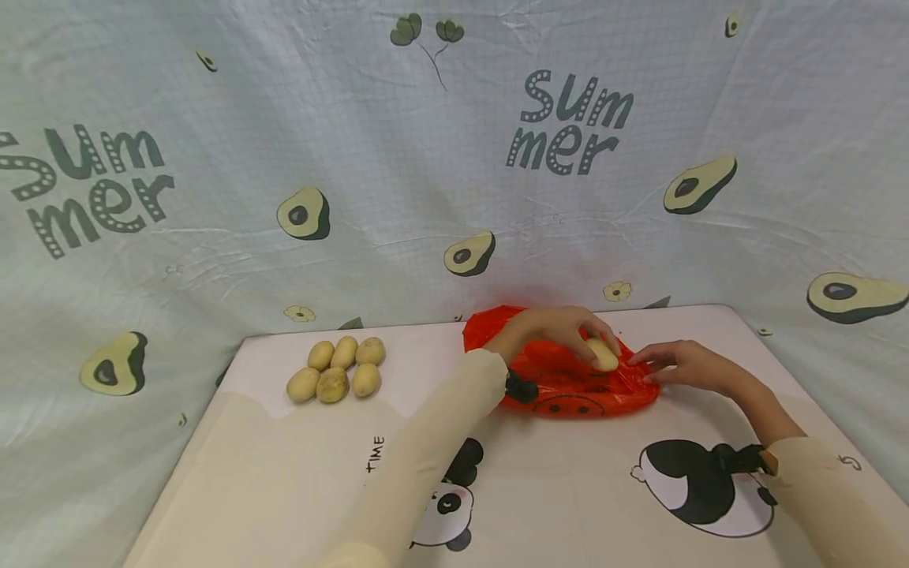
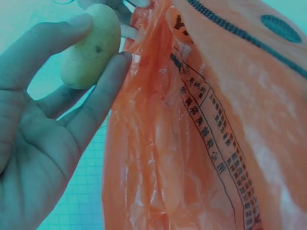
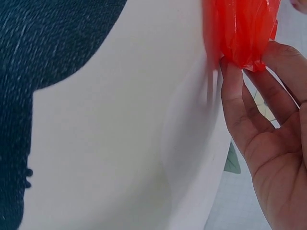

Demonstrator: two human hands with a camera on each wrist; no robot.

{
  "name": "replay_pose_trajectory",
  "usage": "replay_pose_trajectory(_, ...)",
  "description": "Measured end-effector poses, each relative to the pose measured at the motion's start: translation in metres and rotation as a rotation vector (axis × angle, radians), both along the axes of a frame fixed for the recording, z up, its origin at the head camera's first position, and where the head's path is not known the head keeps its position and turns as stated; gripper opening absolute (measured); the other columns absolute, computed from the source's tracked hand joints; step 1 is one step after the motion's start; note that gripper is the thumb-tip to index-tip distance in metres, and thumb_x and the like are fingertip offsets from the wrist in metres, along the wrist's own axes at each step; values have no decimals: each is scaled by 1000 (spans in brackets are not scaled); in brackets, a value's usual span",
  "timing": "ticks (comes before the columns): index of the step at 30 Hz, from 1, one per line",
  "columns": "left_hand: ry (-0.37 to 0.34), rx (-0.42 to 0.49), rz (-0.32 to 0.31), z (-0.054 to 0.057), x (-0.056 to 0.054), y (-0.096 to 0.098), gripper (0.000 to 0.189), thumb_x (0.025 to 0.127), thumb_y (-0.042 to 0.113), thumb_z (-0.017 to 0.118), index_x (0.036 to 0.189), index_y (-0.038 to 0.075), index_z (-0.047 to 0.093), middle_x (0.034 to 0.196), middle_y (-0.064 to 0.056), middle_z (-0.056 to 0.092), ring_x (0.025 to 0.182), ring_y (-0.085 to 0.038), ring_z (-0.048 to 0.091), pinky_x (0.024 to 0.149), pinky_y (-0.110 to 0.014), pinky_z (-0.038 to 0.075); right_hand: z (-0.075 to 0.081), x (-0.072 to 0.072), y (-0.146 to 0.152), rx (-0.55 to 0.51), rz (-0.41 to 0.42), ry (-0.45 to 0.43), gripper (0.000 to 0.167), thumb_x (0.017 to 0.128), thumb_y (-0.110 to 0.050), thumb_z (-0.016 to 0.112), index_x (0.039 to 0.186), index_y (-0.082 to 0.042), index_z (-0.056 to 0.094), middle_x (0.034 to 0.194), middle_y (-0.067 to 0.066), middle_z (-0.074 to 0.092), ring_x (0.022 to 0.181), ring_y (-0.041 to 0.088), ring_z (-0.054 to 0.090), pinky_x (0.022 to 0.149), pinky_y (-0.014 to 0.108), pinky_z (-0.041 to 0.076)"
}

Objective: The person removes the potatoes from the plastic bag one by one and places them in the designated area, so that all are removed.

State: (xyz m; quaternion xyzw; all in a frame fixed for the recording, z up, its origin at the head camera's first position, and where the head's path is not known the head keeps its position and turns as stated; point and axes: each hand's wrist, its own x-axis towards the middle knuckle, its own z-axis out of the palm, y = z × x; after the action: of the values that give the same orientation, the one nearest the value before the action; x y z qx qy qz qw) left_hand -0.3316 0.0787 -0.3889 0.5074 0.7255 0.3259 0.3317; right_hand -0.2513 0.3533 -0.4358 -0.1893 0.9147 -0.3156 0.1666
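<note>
A red plastic bag (image 1: 547, 359) with dark print lies toward the far side of the table. Over its right part, my left hand (image 1: 564, 325) pinches a pale yellow potato (image 1: 602, 355) between thumb and fingers. The left wrist view shows that potato (image 2: 92, 50) close beside the crinkled bag (image 2: 139, 143), with a small dark spot on its skin. At the bag's right end, my right hand (image 1: 685, 364) holds a gathered edge with its fingertips. In the right wrist view, thumb and fingers (image 3: 233, 79) meet at the bunched red plastic (image 3: 244, 38).
Several potatoes (image 1: 332, 385) lie grouped in two rows at the left of the white table (image 1: 248, 457). Panda and other cartoon drawings (image 1: 447, 505) decorate the tabletop. Behind and around it hangs a pale cloth (image 1: 398, 158) printed with avocados and lettering.
</note>
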Motion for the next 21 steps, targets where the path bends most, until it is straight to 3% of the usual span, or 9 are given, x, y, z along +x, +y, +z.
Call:
replay_pose_trajectory(2, 2, 9, 10, 1, 1, -3, 33, 92, 15, 73, 125, 10, 72, 115, 2, 66, 107, -12, 56, 92, -26, 49, -1, 0, 0, -2, -4, -1, 34, 93, -14, 72, 127, -8, 69, 129, 20, 67, 115, 40, 65, 93, 52, 56)
replay_pose_trajectory(9, 116, -67, 32, 4, 5, -16, 37, 92, 26, 76, 129, 22, 72, 113, 7, 65, 107, -9, 54, 90, -23, 48, -1, -1, 0, 4, -9, -4, 35, 93, -14, 72, 127, -9, 69, 129, 20, 66, 115, 40, 64, 92, 51, 57)
replay_pose_trajectory(13, 96, -68, 50, 3, 8, -25, 40, 90, 25, 79, 130, 20, 71, 115, 9, 65, 108, -10, 54, 90, -24, 50, -1, -1, 0, 0, -13, -8, 35, 93, -13, 72, 127, -8, 69, 130, 22, 65, 115, 41, 64, 92, 51, 57)
replay_pose_trajectory(21, 76, 10, 69, 2, 16, -44, 44, 86, 8, 81, 129, 10, 70, 122, 5, 66, 110, -11, 56, 91, -22, 51, -4, -1, -1, -6, -17, -6, 36, 92, -14, 73, 127, -9, 69, 129, 21, 66, 114, 40, 64, 90, 48, 58)
